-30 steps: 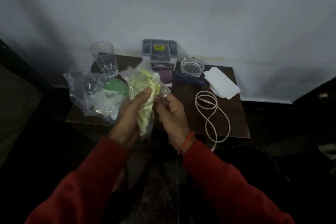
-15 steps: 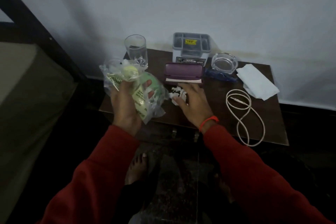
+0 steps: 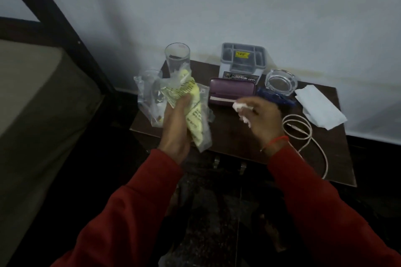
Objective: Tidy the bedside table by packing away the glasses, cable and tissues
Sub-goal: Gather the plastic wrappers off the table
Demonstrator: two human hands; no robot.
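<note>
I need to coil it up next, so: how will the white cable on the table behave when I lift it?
The white cable lies in loose loops, so it is probably floppy and will sag and uncoil from wherever you hold it. It looks thin, so likely light. One end hangs past the table edge, so it may trail or snag as it comes up.

Left hand (image 3: 176,123) clenched; right hand (image 3: 263,120) pinching

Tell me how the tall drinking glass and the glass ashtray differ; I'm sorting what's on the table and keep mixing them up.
The tall drinking glass is high and narrow; the glass ashtray is low and wide. The drinking glass stands at the table's back left corner, behind the plastic bag that the left hand holds; the ashtray sits back right, in plain view. Both are clear glass, upright and look empty.
</note>
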